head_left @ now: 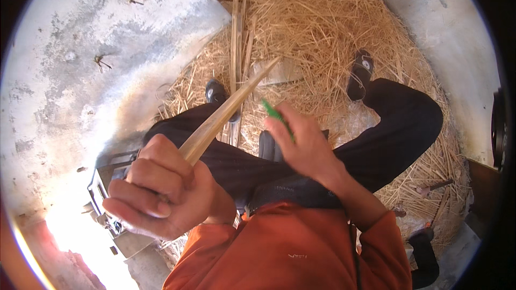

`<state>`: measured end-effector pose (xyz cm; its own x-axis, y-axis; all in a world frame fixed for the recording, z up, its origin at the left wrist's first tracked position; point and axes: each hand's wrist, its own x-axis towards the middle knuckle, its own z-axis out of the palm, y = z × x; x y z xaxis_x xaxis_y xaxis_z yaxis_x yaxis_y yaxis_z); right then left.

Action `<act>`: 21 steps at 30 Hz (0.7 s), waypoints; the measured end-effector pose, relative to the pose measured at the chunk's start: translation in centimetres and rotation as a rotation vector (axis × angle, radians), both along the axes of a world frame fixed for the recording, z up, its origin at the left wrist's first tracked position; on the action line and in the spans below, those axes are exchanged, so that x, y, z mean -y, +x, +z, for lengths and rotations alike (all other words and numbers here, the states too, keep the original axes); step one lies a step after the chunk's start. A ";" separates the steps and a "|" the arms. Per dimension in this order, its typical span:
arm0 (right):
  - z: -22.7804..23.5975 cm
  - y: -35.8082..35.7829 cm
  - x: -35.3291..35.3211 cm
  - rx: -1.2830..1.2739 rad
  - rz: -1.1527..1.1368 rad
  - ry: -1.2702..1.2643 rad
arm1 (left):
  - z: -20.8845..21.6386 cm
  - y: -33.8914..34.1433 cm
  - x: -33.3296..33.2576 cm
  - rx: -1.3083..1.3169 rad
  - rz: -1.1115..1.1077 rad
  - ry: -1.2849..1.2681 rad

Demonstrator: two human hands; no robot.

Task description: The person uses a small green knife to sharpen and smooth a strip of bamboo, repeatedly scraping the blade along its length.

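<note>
Left hand (161,188) clenches a tapered strip (231,106), right hand (306,144) pinches a green object (274,111) — white lettering (298,256) marks the orange shirt (274,233).

head-worn fisheye view, facing down, at close range

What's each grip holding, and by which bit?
The left grip holds a pale strip by its near end; the right grip holds a green thing, but which part I can't tell.

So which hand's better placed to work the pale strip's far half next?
Likely the right hand: it holds a small green object that appears beside that half. The left hand is occupied, gripping the pale strip nearer its other end.
</note>
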<state>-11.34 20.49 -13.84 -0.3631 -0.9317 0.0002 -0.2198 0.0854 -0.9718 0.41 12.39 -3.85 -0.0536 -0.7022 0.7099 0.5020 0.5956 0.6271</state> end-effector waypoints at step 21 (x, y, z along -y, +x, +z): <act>-0.7 1.1 1.3 0.022 0.100 -0.054 | -4.5 -1.2 1.6 0.036 0.126 0.117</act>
<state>-10.21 19.19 -14.56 -0.2691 -0.9621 0.0444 -0.2033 0.0117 -0.9790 -0.80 10.81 -8.39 0.0160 -0.7827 0.6222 0.4040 0.5743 0.7120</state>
